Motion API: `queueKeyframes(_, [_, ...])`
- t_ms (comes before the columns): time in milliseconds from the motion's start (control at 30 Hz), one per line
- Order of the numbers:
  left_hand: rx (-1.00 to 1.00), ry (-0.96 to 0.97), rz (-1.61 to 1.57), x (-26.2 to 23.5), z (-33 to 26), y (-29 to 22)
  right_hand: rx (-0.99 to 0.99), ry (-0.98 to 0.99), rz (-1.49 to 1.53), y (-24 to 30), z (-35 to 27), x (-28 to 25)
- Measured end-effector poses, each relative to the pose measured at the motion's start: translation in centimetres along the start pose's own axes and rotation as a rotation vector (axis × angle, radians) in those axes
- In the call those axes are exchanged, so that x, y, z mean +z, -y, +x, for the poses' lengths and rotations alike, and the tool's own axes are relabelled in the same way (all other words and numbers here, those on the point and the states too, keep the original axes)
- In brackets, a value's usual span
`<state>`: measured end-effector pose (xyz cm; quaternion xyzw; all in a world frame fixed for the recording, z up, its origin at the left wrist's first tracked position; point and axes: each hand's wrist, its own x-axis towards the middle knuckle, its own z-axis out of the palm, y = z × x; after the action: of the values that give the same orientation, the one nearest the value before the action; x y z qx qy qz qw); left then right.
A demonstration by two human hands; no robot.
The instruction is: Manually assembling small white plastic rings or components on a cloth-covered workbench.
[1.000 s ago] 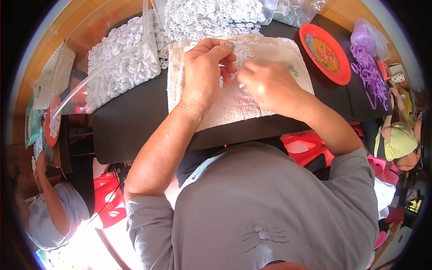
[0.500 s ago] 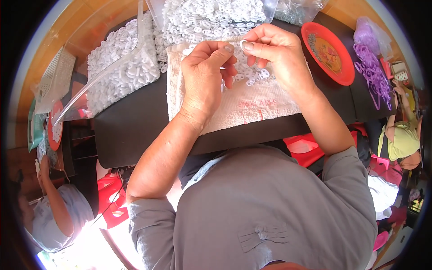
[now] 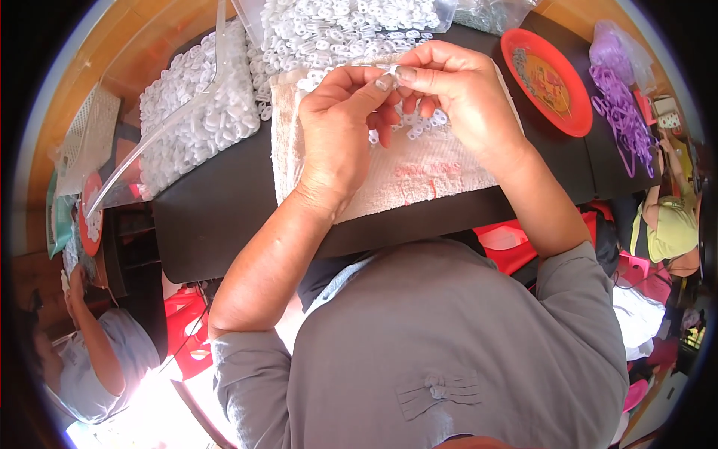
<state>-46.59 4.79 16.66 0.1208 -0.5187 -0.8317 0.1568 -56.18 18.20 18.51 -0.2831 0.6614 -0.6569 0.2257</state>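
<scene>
My left hand (image 3: pixel 340 123) and my right hand (image 3: pixel 467 93) meet over a whitish towel (image 3: pixel 363 187), thumbs and fingers pinched. A small white plastic piece (image 3: pixel 393 69) shows between the two thumb tips, gripped by my right fingers. Whatever my left fingertips hold is hidden. Under the hands, loose white plastic pieces with round holes (image 3: pixel 419 127) lie on the towel. More of these pieces (image 3: pixel 321 49) are heaped just beyond it.
A clear bin (image 3: pixel 198 112) full of white pieces stands at left on the black table (image 3: pixel 217 224). To the right are a red oval tray (image 3: pixel 557 90) holding small thin items and a purple strap bundle (image 3: pixel 622 120). Other people sit at far left (image 3: pixel 112 359) and far right (image 3: pixel 673 224).
My two hands have come together, closing the gap between the thumb tips. The white piece in my right fingers now reaches the left thumb. The view has shifted slightly.
</scene>
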Motion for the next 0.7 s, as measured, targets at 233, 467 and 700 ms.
queueKeyframes(233, [0.071, 0.123, 0.081, 0.0, 0.0, -0.2, 0.123, 0.122, 0.056, 0.5, 0.1, -1.7])
queueKeyframes(467, [0.141, 0.212, 0.122, -0.2, -0.1, 0.0, 0.182, 0.29, 0.112, 1.3, 0.0, -2.5])
queueKeyframes(700, [0.163, 0.232, 0.179, -0.3, -0.5, -0.2, 0.2, 0.313, 0.157, 1.1, -0.1, -2.2])
